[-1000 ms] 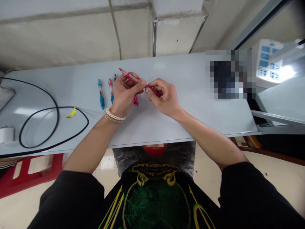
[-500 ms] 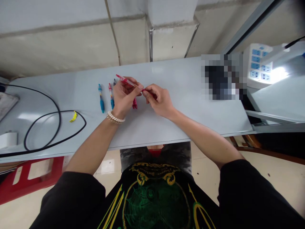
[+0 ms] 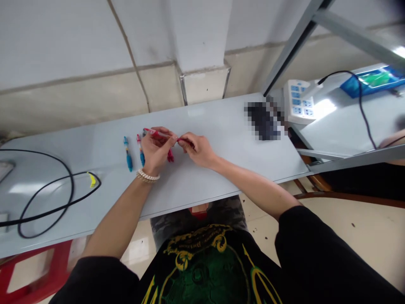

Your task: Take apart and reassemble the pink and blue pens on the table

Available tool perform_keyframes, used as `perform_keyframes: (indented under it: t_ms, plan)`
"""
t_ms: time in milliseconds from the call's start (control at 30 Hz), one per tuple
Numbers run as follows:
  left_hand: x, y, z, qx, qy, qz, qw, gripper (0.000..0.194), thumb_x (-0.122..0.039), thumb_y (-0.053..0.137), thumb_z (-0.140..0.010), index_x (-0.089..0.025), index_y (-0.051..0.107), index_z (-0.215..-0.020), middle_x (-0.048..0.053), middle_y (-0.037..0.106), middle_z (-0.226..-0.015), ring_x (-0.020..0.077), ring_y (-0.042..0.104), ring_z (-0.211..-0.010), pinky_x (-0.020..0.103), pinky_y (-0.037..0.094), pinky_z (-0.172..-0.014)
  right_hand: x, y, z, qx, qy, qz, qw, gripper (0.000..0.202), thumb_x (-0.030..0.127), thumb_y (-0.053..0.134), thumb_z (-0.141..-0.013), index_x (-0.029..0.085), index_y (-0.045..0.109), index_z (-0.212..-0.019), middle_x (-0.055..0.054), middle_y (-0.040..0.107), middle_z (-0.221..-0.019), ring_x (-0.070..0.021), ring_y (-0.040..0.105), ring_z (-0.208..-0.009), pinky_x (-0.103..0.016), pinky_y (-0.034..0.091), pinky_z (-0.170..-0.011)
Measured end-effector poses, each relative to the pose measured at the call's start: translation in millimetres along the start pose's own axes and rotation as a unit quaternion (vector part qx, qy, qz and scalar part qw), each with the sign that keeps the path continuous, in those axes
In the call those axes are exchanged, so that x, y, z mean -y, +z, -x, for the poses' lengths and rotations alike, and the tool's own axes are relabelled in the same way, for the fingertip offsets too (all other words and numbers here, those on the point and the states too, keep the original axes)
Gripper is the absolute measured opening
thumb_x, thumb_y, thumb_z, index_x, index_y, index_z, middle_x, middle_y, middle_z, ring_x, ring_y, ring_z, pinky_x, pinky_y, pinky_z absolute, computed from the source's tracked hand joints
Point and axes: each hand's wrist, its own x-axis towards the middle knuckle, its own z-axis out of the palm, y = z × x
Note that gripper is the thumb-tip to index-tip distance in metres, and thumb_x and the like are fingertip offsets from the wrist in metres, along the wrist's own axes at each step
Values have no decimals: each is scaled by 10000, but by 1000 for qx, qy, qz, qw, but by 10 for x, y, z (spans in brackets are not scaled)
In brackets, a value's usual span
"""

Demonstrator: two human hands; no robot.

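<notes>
A slim red pen (image 3: 152, 132) with a clear barrel lies across the fingers of my left hand (image 3: 154, 153), which is closed around it with thumb and fingers. The fingertips of my right hand (image 3: 198, 150) pinch the pen's red end; whether that end is a separate part is hidden by the fingers. Left of my hands a blue pen (image 3: 128, 154) lies on the table, and beside it a pen with a pink top and blue grip (image 3: 142, 158). A dark-topped pen is mostly covered by my left hand. Red pen ends (image 3: 171, 156) show beneath it.
A black cable (image 3: 72, 185) with a yellow tag (image 3: 92, 180) loops over the left of the white table (image 3: 221, 181). A blurred-out dark object (image 3: 262, 121) lies at the right end. Beyond a metal frame stands a white power strip (image 3: 299, 101). A red stool (image 3: 60, 270) is below left.
The camera view has turned, so the table sits lower and more of the right side shows. Both hands stay on the red pen, with little change in their grip.
</notes>
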Motion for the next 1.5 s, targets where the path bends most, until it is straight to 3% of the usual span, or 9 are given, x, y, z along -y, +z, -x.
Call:
perform_keyframes:
  t_ms: [667, 933, 1033, 1133, 1200, 1267, 1333, 1400, 1500]
  plan:
    - [44, -3, -3, 3, -77, 22, 997, 515, -445, 1046, -676, -198, 680, -941, 18, 771, -827, 106, 671, -653, 231, 546, -613, -63, 25, 52, 4, 8, -44, 999, 490, 675, 506, -1074, 228, 644, -926, -6, 667, -717, -137, 525, -614, -305, 403, -637]
    - [11, 2, 10, 74, -124, 67, 987, 634, -635, 1006, -728, -240, 613, -1029, -34, 677, -755, 100, 566, -484, 254, 463, -461, -42, 66, 38, 5, 16, -34, 999, 564, 730, 472, -1073, 227, 635, -873, -10, 658, -701, -141, 533, -616, -311, 404, -643]
    - [35, -10, -10, 64, -120, 19, 991, 643, -691, 963, -764, -234, 635, -1077, -4, 700, -765, 138, 628, -537, 286, 520, -511, -69, 78, 35, 4, 14, -37, 999, 539, 715, 487, -1071, 216, 669, -978, -15, 678, -733, -150, 562, -632, -316, 425, -660]
    - [40, -192, -163, 0, -105, -58, 993, 589, -679, 941, -782, -218, 682, -1042, -23, 663, -683, 125, 566, -516, 265, 454, -494, -113, 97, 32, 16, 11, -29, 999, 486, 658, 555, -1052, 200, 692, -1138, -31, 733, -817, -156, 619, -683, -317, 464, -702]
    - [5, -452, -313, -79, -53, -134, 986, 463, -657, 823, -909, -216, 682, -899, -40, 588, -621, 105, 471, -492, 255, 362, -480, -131, 110, 32, 22, 10, -8, 1000, 401, 559, 620, -1027, 196, 694, -1180, -44, 763, -880, -157, 636, -721, -319, 482, -733]
    - [-65, -777, -442, -153, -7, -230, 961, 413, -599, 731, -977, -225, 649, -822, -44, 520, -580, 127, 450, -502, 278, 373, -511, -132, 121, 33, 31, 10, 17, 999, 326, 461, 641, -1005, 193, 697, -1184, -53, 776, -912, -161, 636, -738, -326, 484, -748]
    - [-151, -1084, -507, -199, -2, -351, 915, 295, -495, 727, -967, -229, 669, -854, -34, 523, -587, 178, 549, -583, 311, 474, -626, -123, 127, 36, 43, 6, 37, 998, 281, 400, 625, -1002, 191, 699, -1174, -61, 780, -926, -173, 649, -768, -336, 482, -764]
    - [-223, -1293, -504, -188, -50, -473, 859, 158, -372, 721, -928, -215, 708, -936, 16, 620, -664, 267, 686, -752, 403, 562, -826, -114, 131, 37, 52, 2, 50, 997, 249, 362, 605, -1002, 192, 699, -1158, -64, 777, -927, -183, 661, -791, -343, 480, -776]
    - [-261, -1389, -442, -138, -141, -571, 797, 87, -272, 716, -874, -202, 716, -925, 122, 743, -822, 383, 751, -1002, 547, 563, -1028, -113, 134, 35, 51, 1, 59, 997, 212, 319, 590, -995, 198, 698, -1132, -55, 772, -911, -181, 658, -790, -341, 478, -782]
